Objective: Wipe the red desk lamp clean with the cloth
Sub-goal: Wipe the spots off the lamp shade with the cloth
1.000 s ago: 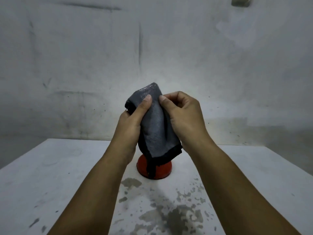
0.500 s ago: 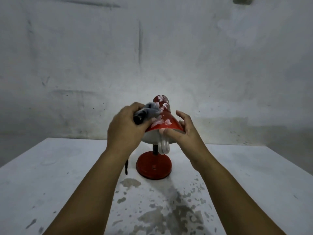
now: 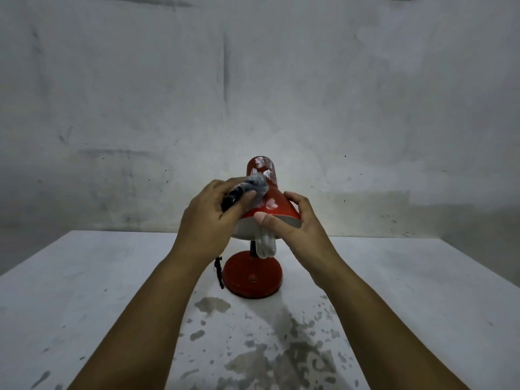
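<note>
No text for you to read anywhere, no label, brand or no. The red desk lamp (image 3: 268, 202) has pale patches on its shade, but they're blotches, not letters. A small raised square on its base is too blurred to tell. Marks on the tabletop (image 3: 422, 277) are just stains.
</note>
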